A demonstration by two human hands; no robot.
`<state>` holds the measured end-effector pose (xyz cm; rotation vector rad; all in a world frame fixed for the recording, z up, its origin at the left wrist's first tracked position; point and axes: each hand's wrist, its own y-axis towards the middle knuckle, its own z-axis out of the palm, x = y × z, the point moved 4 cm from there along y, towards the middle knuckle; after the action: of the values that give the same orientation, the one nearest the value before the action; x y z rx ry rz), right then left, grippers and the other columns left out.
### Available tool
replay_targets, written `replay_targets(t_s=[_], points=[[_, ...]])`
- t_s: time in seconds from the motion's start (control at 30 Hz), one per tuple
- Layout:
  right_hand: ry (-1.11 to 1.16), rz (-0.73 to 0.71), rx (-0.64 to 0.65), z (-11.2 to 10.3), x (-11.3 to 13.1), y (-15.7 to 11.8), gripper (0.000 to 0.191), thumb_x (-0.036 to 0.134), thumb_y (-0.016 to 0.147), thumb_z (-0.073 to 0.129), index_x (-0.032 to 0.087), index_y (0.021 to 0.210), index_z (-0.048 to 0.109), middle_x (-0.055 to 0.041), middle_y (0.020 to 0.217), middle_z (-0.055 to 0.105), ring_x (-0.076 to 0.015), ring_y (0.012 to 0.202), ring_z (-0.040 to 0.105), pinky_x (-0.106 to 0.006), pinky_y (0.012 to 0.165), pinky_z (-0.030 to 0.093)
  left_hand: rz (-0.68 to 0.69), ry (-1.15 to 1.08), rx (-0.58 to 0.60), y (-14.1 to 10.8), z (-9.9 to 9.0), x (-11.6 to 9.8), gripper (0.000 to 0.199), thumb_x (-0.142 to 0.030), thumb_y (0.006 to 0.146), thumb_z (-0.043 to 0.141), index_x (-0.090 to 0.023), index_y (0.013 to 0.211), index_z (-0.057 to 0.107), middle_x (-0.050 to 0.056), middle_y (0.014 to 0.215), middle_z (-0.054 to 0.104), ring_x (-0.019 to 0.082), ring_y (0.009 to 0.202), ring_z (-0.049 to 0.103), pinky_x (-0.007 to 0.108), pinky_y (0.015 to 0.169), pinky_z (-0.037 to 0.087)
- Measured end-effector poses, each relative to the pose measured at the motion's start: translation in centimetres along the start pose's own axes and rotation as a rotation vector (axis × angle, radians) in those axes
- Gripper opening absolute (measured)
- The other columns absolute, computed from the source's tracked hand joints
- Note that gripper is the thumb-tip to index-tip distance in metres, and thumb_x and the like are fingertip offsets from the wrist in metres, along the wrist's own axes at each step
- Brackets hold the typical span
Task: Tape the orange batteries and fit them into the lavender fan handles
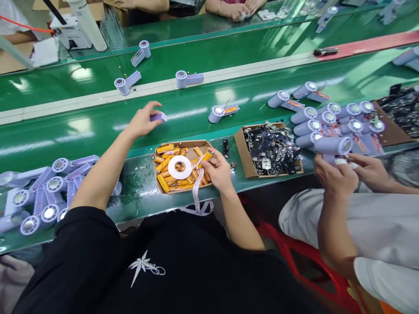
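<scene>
My left hand reaches out over the green conveyor belt. Its fingers are closed round a lavender plastic housing, of which just one end shows past the fingertips. My right hand pinches an orange-wrapped battery above the right side of a cardboard box. A strip of white printed tape hangs beside that battery, looping down towards my lap. Several more orange batteries fill the box, and a white tape roll lies on top of them.
Lavender fan-like housings are piled at left; others ride the belt. Right of my box stand a black part and a carton of circuit boards. A co-worker's hands hold another housing at right. A red stool is below.
</scene>
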<state>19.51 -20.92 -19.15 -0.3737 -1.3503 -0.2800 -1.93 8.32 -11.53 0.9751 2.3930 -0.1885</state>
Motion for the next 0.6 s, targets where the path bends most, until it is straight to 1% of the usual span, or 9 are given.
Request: replay_targets(t_s=[0.07,0.1,0.13,0.2,0.3,0.37,0.43,0.5,0.6], points=[[-0.007,-0.005,-0.012,0.0,0.0,0.0,0.076,0.054,0.079,0.091,0.023,0.144,0.066,-0.0087,0.109,0.086,-0.0249,0.101,0.083,-0.036,0.087,0.068,0.018,0.184,0.161,-0.2,2.1,-0.7,0.058,-0.034,0.092,0.072,-0.022,0.148,0.059,0.014,0.128,0.079,0.032,0.122,0.073,0.045,0.109,0.054],[-0.014,-0.004,-0.014,-0.1,0.0,-0.1,0.076,0.054,0.079,0.091,0.024,0.145,0.066,-0.0085,0.109,0.086,-0.0249,0.102,0.083,-0.036,0.088,0.068,0.033,0.28,0.213,-0.4,3.0,-1.0,0.052,-0.035,0.093,0.072,-0.02,0.142,0.064,0.016,0.126,0.08,0.035,0.122,0.073,0.048,0.111,0.053],[-0.018,-0.002,-0.015,-0.1,-0.1,-0.2,0.076,0.054,0.079,0.091,0.024,0.145,0.066,-0.0082,0.11,0.086,-0.0248,0.102,0.083,-0.036,0.089,0.068,0.056,0.365,0.232,-0.8,3.6,-1.2,0.046,-0.036,0.094,0.071,-0.019,0.137,0.068,0.018,0.125,0.079,0.037,0.123,0.072,0.051,0.113,0.052],[-0.016,0.005,-0.017,-0.2,-0.1,-0.4,0.074,0.052,0.079,0.091,0.025,0.143,0.067,-0.0079,0.111,0.086,-0.0246,0.103,0.083,-0.037,0.091,0.068,0.116,0.473,0.199,-1.8,4.2,-1.3,0.036,-0.037,0.097,0.07,-0.018,0.127,0.074,0.021,0.127,0.078,0.04,0.127,0.069,0.058,0.12,0.045],[0.004,0.011,-0.021,-0.2,-0.1,-0.4,0.076,0.051,0.077,0.093,0.024,0.143,0.066,-0.0088,0.111,0.087,-0.025,0.103,0.084,-0.036,0.09,0.068,0.168,0.508,0.125,-3.1,3.7,-0.7,0.032,-0.033,0.098,0.067,-0.019,0.125,0.078,0.02,0.141,0.074,0.041,0.138,0.062,0.065,0.127,0.036],[0.013,0.003,-0.031,-0.2,-0.1,-0.3,0.08,0.053,0.078,0.093,0.024,0.147,0.064,-0.0092,0.11,0.087,-0.0254,0.101,0.084,-0.036,0.087,0.068,0.172,0.51,0.132,-3.4,3.3,-0.2,0.034,-0.024,0.098,0.063,-0.019,0.128,0.079,0.018,0.149,0.071,0.042,0.146,0.057,0.066,0.129,0.035],[0.015,-0.007,-0.042,-0.3,0.0,0.0,0.084,0.055,0.078,0.093,0.025,0.15,0.061,-0.009,0.109,0.087,-0.0258,0.099,0.084,-0.037,0.086,0.069,0.185,0.535,0.185,-3.2,2.9,0.1,0.038,-0.017,0.099,0.056,-0.017,0.129,0.079,0.018,0.148,0.071,0.04,0.149,0.054,0.063,0.128,0.038],[0.013,-0.003,-0.035,-0.3,-0.1,0.1,0.083,0.057,0.079,0.092,0.026,0.149,0.061,-0.0085,0.107,0.087,-0.0259,0.096,0.084,-0.038,0.085,0.069,0.177,0.598,0.239,-2.7,2.8,0.1,0.039,-0.016,0.099,0.055,-0.015,0.129,0.079,0.019,0.143,0.073,0.041,0.147,0.055,0.062,0.125,0.043],[0.012,0.014,-0.014,-0.2,-0.3,-0.2,0.079,0.057,0.077,0.094,0.025,0.142,0.064,-0.0081,0.104,0.087,-0.0252,0.089,0.084,-0.038,0.082,0.069,0.072,0.679,0.272,-1.6,2.9,0.1,0.038,-0.019,0.095,0.061,-0.017,0.128,0.08,0.021,0.142,0.072,0.045,0.138,0.058,0.064,0.113,0.051]])
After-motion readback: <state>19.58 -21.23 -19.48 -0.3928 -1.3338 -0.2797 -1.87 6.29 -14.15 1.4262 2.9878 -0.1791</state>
